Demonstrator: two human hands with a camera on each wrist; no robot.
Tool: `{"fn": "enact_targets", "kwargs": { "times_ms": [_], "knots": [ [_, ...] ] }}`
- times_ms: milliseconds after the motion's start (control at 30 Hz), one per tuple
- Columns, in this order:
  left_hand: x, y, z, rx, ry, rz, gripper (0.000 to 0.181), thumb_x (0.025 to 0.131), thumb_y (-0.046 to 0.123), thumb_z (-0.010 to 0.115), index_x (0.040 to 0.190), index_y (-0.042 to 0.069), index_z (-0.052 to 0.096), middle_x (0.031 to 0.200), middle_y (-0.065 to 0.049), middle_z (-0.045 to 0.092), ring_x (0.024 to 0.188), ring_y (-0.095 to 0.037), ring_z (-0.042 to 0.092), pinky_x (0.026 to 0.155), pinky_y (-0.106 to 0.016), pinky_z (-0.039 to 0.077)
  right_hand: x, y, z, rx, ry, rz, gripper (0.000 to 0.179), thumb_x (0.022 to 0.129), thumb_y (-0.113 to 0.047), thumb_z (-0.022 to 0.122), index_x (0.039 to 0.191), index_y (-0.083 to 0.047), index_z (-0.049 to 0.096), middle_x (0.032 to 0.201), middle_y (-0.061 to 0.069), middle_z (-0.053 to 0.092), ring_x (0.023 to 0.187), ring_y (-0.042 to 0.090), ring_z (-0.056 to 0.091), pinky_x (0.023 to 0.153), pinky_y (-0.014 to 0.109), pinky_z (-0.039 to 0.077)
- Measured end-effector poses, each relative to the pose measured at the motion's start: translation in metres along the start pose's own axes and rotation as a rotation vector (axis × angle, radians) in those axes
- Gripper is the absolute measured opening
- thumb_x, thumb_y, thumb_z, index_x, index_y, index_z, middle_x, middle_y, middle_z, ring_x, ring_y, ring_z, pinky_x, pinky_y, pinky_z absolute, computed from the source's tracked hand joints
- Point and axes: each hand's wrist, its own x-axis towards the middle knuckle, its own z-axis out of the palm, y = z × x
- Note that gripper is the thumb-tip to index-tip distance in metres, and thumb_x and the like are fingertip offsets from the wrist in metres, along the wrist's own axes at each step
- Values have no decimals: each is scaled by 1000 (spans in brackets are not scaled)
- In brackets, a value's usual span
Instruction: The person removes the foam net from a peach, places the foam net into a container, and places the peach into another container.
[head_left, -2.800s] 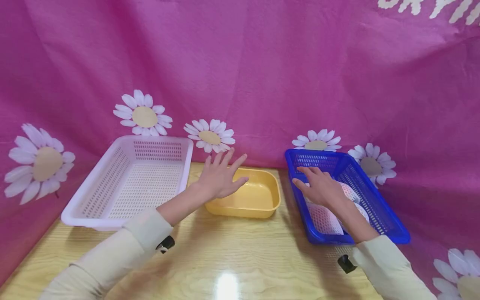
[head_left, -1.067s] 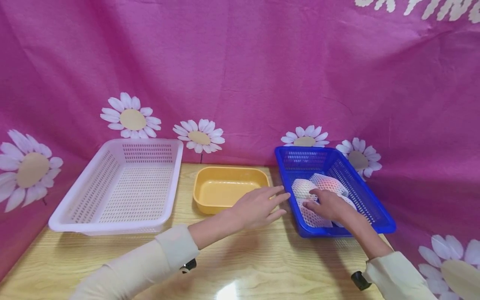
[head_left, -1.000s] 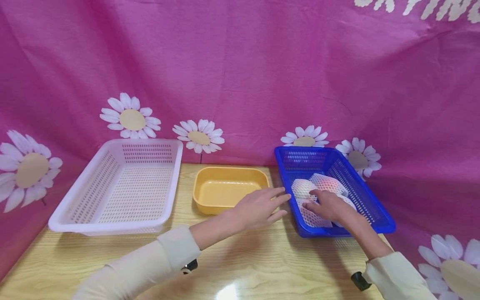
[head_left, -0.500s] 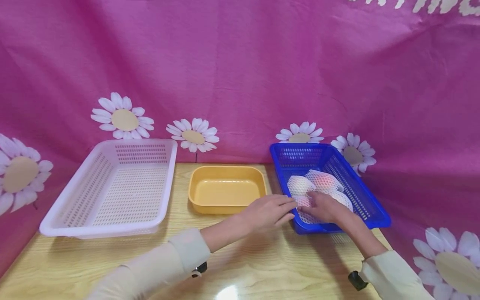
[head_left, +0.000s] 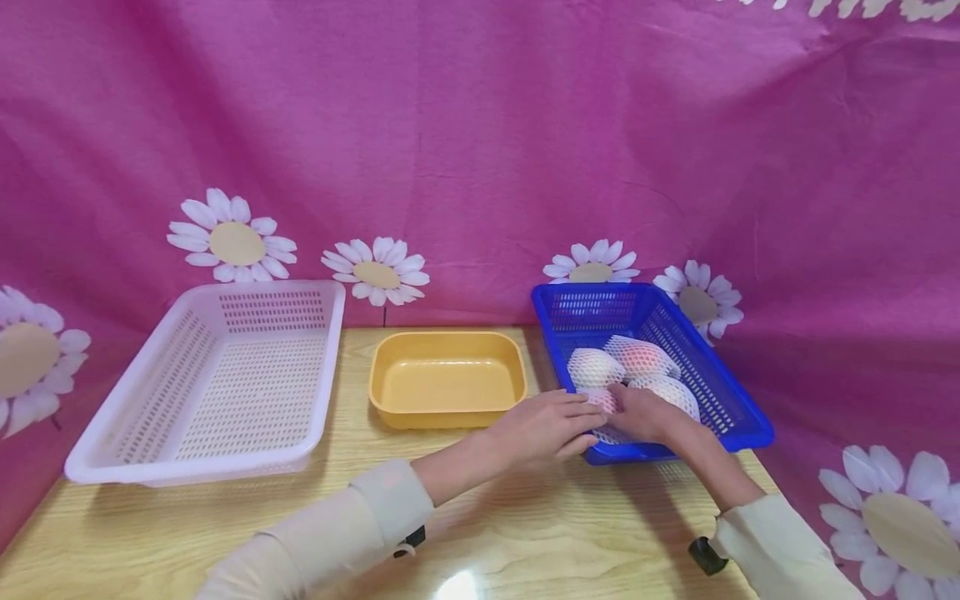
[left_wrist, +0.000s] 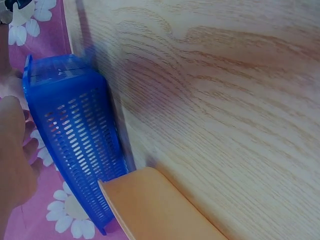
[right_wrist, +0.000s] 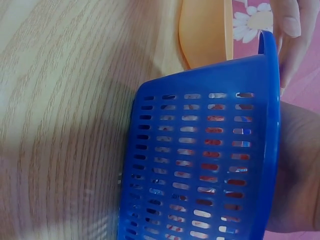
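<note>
Inside the blue basket (head_left: 727, 400), several round things wrapped in white foam netting lie together: a pale one (head_left: 592, 367), a reddish one (head_left: 641, 358) and another white one (head_left: 667, 392). My right hand (head_left: 648, 414) reaches over the near side of the basket and grips a pinkish net-wrapped fruit (head_left: 600, 400) at the front left corner; the thumb is mostly hidden. My left hand (head_left: 543, 425) stretches across the basket's left rim, fingers extended, fingertips right at that same fruit. In the right wrist view, reddish shapes show through the slots of the basket wall (right_wrist: 200, 150).
A yellow tub (head_left: 450, 417) stands in the middle, close to the blue basket. On the left is a large pale pink slotted basket (head_left: 330, 367). All stand on a wood-grain table (head_left: 495, 533), with a magenta flowered cloth (head_left: 480, 167) hanging behind.
My left hand has moved from over the yellow tub rightward to the blue basket's rim. My right hand has lowered into the basket and taken hold of the front fruit. The view has shifted slightly.
</note>
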Motion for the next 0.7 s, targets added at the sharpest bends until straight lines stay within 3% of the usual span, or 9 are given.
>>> {"fn": "enact_targets", "kwargs": {
  "times_ms": [167, 400, 700],
  "knots": [
    [1, -2, 3, -38, -12, 3, 39, 105, 34, 51, 137, 15, 62, 138, 2, 60, 133, -20, 50, 114, -33, 33, 0, 0, 0, 0, -14, 9, 59, 94, -27, 62, 129, 19, 48, 118, 36, 60, 111, 51, 58, 95, 58, 46],
    [5, -3, 10, 6, -46, 29, 38, 106, 35, 48, 135, 18, 64, 137, 5, 60, 134, -18, 48, 115, -27, 28, 2, 4, 3, 2, -9, -12, 55, 95, -27, 62, 128, 16, 50, 113, 32, 64, 106, 48, 61, 91, 57, 49],
    [7, -7, 14, -48, -15, 108, 35, 106, 31, 50, 131, 15, 67, 136, 2, 62, 134, -19, 48, 116, -28, 26, 3, 8, 3, 30, -44, -1, 60, 94, -29, 63, 131, 16, 48, 118, 34, 61, 111, 50, 58, 94, 59, 46]
  ]
}}
